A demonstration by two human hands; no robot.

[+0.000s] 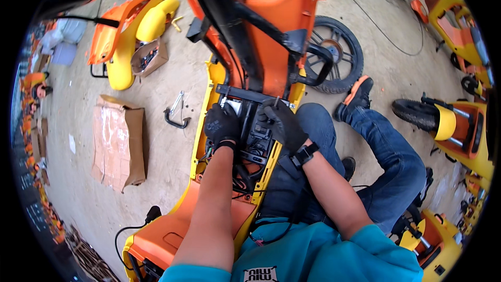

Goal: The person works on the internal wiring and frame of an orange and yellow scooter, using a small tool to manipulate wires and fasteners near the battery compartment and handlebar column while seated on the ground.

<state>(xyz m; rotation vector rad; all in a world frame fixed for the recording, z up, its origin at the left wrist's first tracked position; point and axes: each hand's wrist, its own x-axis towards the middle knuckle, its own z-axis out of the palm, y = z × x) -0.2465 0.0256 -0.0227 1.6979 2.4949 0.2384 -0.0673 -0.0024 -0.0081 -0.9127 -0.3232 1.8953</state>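
Both of my hands, in black gloves, work inside the opened floor compartment of an orange and yellow scooter. My left hand bends its fingers down beside a silver-white part near the compartment's front; what its fingertips grip is hidden. My right hand is closed, fingers pinched together near a dark crossbar. A thin dark piece shows at its fingertips, too small to name. Between and below the hands lie black electrical modules and cables. A yellow side rail edges the compartment.
Left on the floor are a cardboard box, a metal tool with a black handle, and yellow and orange panels. A loose wheel lies front right, near another person's shoe. More scooters line the right side.
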